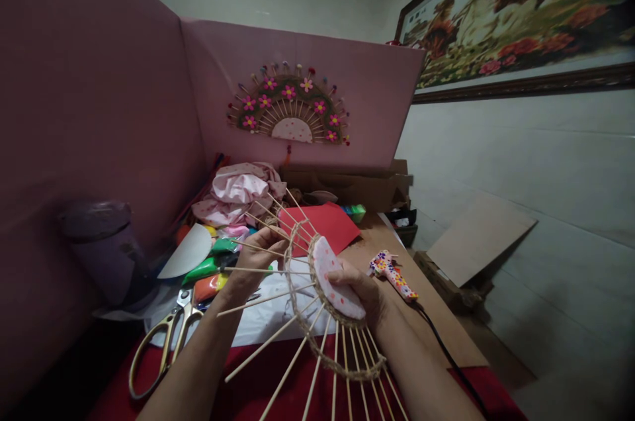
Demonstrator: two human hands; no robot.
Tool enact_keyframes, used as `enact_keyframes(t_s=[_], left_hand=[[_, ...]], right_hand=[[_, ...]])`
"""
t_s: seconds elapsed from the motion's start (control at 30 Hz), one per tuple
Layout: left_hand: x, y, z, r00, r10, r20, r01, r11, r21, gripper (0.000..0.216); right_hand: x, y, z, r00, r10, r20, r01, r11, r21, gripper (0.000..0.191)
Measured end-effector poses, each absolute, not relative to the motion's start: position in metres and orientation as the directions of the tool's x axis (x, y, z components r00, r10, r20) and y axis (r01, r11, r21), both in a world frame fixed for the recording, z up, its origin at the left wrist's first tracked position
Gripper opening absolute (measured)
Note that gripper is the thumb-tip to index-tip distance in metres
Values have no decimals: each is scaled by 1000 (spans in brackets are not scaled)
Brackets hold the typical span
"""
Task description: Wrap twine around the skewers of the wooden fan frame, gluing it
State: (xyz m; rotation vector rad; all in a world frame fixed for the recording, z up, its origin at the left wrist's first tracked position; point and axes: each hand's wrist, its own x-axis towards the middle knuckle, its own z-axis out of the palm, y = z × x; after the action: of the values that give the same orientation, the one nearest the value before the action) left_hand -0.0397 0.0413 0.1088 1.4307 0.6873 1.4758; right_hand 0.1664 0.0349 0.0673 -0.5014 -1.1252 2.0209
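My right hand (354,288) grips a half-round piece covered in white fabric with pink-red dots (330,269), thumb on its face. Thin wooden sticks (292,365) fan out from its curved edge, which is rimmed with twine. A second band of braided twine (312,335) runs across the sticks farther out. My left hand (260,259) is closed among the upper sticks, fingertips pinched at the outer twine band. The exact pinch point is partly hidden. The fan-shaped frame is tilted, its sticks pointing left and toward me.
Gold-handled scissors (166,341) lie at the left by colourful clay packs (213,265) and a white half-disc (187,252). A flowered glue gun (394,274) with a black cord rests right. Behind are red sheet (342,226), dotted fabric (238,192) and a decorated fan (290,106) on pink board.
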Motion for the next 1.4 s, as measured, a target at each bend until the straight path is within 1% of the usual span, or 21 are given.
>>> enact_keyframes(t_s=[0.23,0.57,0.67,0.8,0.9,0.97,1.07,1.13,1.2,1.27,1.4], left_hand=[[-40,39,109,219,869,444,-244,-392,887,13],[-41,36,109,233,874,427,-234,-376,897,7],[-41,35,108,215,890,402,-248,-348,904,8],[-38,34,109,218,901,376,-283,-311,907,11],[-36,34,110,214,896,389,-280,-326,903,12],[-35,35,109,194,884,425,-225,-381,897,13],[-35,38,107,122,863,491,-22,-492,870,10],[-36,42,105,74,824,561,155,-565,810,7],[-37,46,102,32,782,623,266,-607,749,4],[-38,49,101,-7,762,647,288,-618,731,3],[-40,51,101,-29,801,598,134,-590,796,8]], right_hand=[[166,35,65,-643,765,31,-436,-333,-836,29],[166,36,64,-652,757,42,-430,-324,-843,32],[163,34,65,-633,772,56,-454,-312,-835,36],[161,31,70,-630,774,69,-470,-309,-827,35],[161,31,71,-635,771,55,-459,-319,-829,36],[162,33,70,-635,771,43,-456,-329,-827,36],[163,36,65,-647,762,12,-452,-370,-812,34],[163,37,63,-652,758,0,-455,-392,-800,32],[164,37,61,-647,763,2,-470,-396,-789,30],[164,37,60,-644,765,5,-475,-394,-787,29],[165,37,60,-644,765,11,-461,-377,-803,31]])
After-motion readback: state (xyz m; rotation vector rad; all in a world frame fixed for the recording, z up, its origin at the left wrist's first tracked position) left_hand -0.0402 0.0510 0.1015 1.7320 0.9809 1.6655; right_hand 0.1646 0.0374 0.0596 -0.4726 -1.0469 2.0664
